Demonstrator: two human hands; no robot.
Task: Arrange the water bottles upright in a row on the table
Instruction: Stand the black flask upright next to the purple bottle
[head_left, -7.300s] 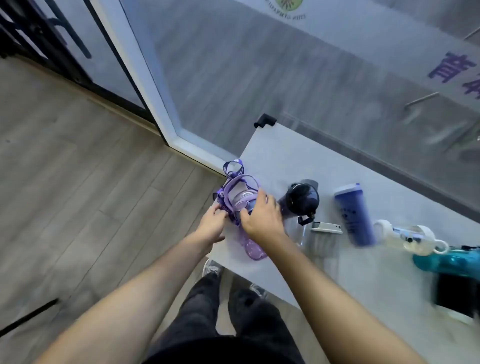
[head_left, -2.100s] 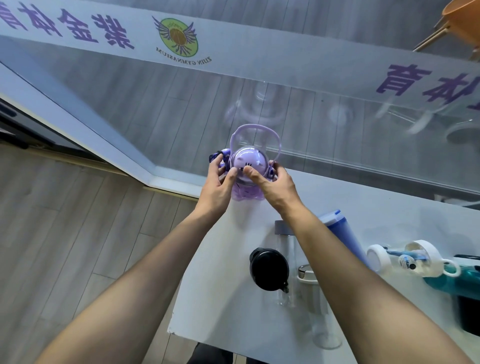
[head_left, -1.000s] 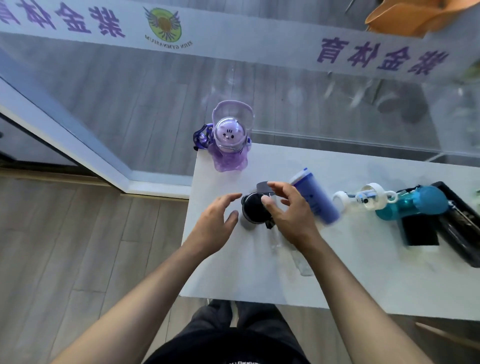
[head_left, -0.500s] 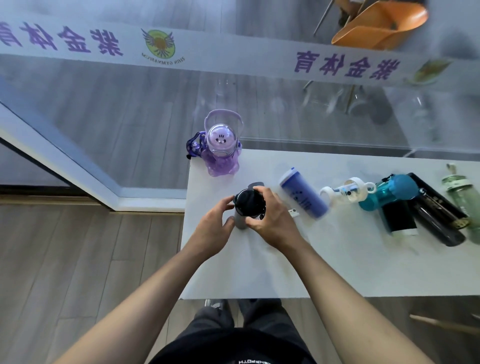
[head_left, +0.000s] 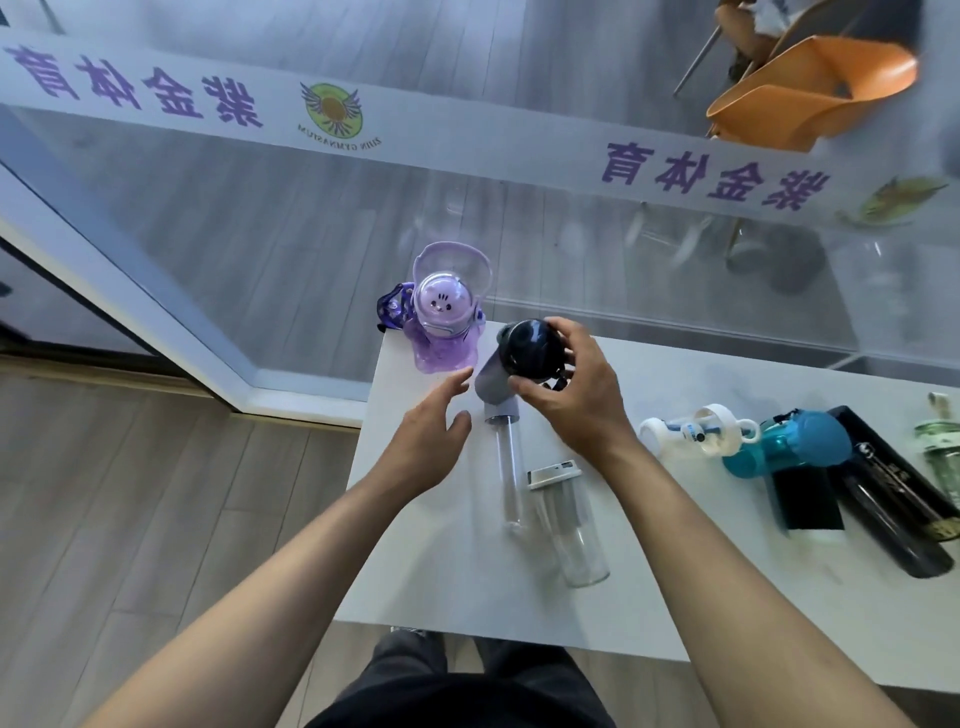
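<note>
A purple cartoon-lidded bottle (head_left: 445, 325) stands upright at the white table's (head_left: 441, 582) far left corner. Just to its right, my right hand (head_left: 569, 387) grips the black lid of a grey bottle (head_left: 496, 384), which is tilted with its base near the tabletop. My left hand (head_left: 434, 431) hovers open beside the grey body, fingers spread. Lying on their sides are a thin clear tube bottle (head_left: 508, 467), a clear bottle with a white cap (head_left: 569, 525), a white bottle (head_left: 691, 431), a teal bottle (head_left: 789, 449), a black bottle (head_left: 893, 514) and a green one (head_left: 943, 457) at the right edge.
A flat black box (head_left: 808, 501) lies between the teal and black bottles. A glass wall with a lettered white band (head_left: 467, 135) runs right behind the table. Wooden floor (head_left: 130, 493) lies to the left. My dark trousers (head_left: 467, 691) show at the table's near edge.
The purple bottle was stood upright at the far left corner and released. My right hand took the black-lidded grey bottle and carried it up beside the purple one; my left hand let go.
</note>
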